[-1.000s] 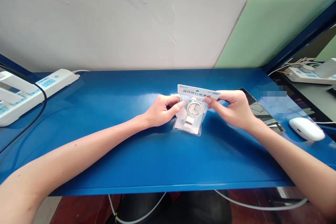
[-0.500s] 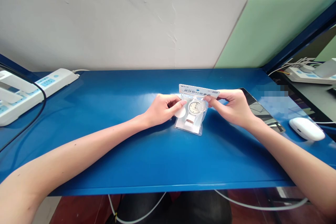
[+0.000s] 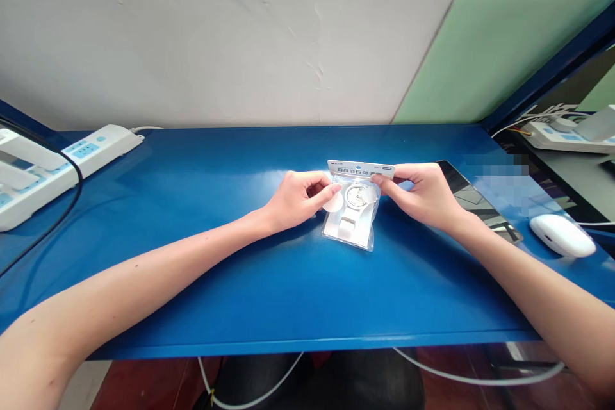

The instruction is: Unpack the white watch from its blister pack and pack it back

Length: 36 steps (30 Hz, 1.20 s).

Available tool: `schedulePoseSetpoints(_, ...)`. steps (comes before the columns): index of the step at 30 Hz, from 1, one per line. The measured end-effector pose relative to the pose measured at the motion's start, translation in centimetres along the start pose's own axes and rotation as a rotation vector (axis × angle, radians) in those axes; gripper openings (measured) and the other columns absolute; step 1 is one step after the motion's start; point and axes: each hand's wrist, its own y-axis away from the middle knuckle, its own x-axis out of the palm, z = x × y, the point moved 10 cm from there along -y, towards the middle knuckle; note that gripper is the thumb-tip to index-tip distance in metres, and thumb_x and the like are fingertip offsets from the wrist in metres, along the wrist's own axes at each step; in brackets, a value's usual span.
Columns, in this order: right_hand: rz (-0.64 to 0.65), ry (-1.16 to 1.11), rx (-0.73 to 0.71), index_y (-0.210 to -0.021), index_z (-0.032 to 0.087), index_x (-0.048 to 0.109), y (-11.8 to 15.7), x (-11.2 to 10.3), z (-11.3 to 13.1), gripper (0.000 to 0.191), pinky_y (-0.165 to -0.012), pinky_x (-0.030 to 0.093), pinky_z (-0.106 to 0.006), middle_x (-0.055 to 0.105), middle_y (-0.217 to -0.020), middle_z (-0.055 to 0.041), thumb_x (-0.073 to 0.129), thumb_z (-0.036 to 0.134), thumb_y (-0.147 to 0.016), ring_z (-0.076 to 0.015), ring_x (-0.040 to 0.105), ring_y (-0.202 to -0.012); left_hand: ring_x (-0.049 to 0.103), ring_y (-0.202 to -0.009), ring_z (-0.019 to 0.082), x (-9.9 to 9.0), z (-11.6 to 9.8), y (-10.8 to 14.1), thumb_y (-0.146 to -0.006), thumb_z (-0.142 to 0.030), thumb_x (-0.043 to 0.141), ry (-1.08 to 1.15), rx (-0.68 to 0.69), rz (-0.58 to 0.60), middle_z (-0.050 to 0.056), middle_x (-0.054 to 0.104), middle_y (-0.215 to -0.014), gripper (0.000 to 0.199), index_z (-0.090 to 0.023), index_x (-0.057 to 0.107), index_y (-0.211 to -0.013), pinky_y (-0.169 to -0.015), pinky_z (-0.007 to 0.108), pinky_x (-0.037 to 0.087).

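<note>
A clear plastic package [image 3: 336, 229] with a printed header card stands tilted above the blue table, holding a white wristwatch [image 3: 355, 197] with a round dial. My left hand [image 3: 296, 202] pinches the package's left edge between thumb and fingers. Just under that thumb shows a white round disc [image 3: 333, 202]; I cannot tell whether it is stuck to the package or held apart. On the other side, my right hand [image 3: 425, 194] grips the upper right corner by the header card, thumb in front and fingers mostly hidden behind.
A white power strip [image 3: 103, 144] with a black cable lies on the left of the blue table [image 3: 230, 288]. Behind my right hand is a dark glossy phone or tablet [image 3: 473, 198]. A white mouse-like object [image 3: 562, 235] sits farther right. A wall closes off the back.
The package's header card has tipped and dropped slightly, and the lower end has shifted a little right. Both hands keep their grip in nearly the same place.
</note>
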Motion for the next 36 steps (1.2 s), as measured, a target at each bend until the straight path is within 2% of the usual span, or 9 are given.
schedulePoseSetpoints(5,0.021,0.057,0.008,-0.065,0.020,0.065,0.0,0.3,-0.3,0.042,-0.050,0.037,-0.031,0.063,-0.060,-0.0027,0.057,0.050,-0.093,-0.0164,0.052,-0.055,0.056,-0.057,0.009,0.3,0.5,0.0,-0.093,-0.032,0.060,-0.040,-0.027,0.013,0.001,0.069,-0.071,0.023,-0.015,0.069,-0.082,-0.051,0.019,0.041)
schedulePoseSetpoints(11,0.057,0.072,0.003,-0.061,0.020,0.058,0.0,0.8,-0.6,0.044,-0.049,0.033,-0.030,0.055,-0.056,-0.0011,0.056,0.050,-0.093,-0.0144,0.045,-0.053,0.052,-0.056,0.008,0.5,0.2,0.0,-0.092,-0.028,0.061,-0.045,-0.020,0.039,-0.002,0.065,-0.067,0.017,-0.015,0.069,-0.085,-0.050,0.018,0.040)
schedulePoseSetpoints(18,0.089,0.083,0.005,-0.058,0.020,0.046,-0.1,1.3,-1.1,0.043,-0.049,0.027,-0.030,0.042,-0.053,0.0024,0.056,0.040,-0.094,-0.0121,0.034,-0.053,0.052,-0.056,0.009,0.6,0.3,0.1,-0.093,-0.030,0.061,-0.085,-0.002,0.041,-0.002,0.064,-0.067,0.017,-0.016,0.068,-0.086,-0.051,0.019,0.040)
schedulePoseSetpoints(24,0.118,0.108,0.034,-0.058,0.020,0.049,-0.1,1.5,-1.4,0.041,-0.049,0.026,-0.030,0.045,-0.053,0.0025,0.057,0.040,-0.093,-0.0120,0.035,-0.052,0.056,-0.060,0.010,0.6,-0.2,0.3,-0.092,-0.028,0.061,-0.190,0.072,0.013,-0.001,0.066,-0.072,0.014,-0.016,0.068,-0.090,-0.055,0.021,0.043)
schedulePoseSetpoints(30,0.132,0.146,0.029,-0.066,0.020,0.061,-0.1,1.6,-1.3,0.036,-0.048,0.027,-0.030,0.056,-0.055,-0.0002,0.055,0.043,-0.094,-0.0137,0.041,-0.051,0.064,-0.070,0.015,0.8,-0.3,0.5,-0.092,-0.032,0.062,-0.340,0.097,0.007,0.002,0.072,-0.084,0.018,-0.018,0.066,-0.103,-0.065,0.026,0.048)
schedulePoseSetpoints(36,0.117,0.207,0.019,-0.059,0.021,0.050,-0.2,1.6,-1.1,0.039,-0.048,0.027,-0.030,0.053,-0.052,0.0000,0.056,0.041,-0.092,-0.0137,0.040,-0.048,0.064,-0.076,0.017,0.8,-0.7,0.6,-0.091,-0.034,0.065,-0.441,0.121,-0.004,0.002,0.072,-0.085,0.017,-0.018,0.065,-0.096,-0.069,0.029,0.048)
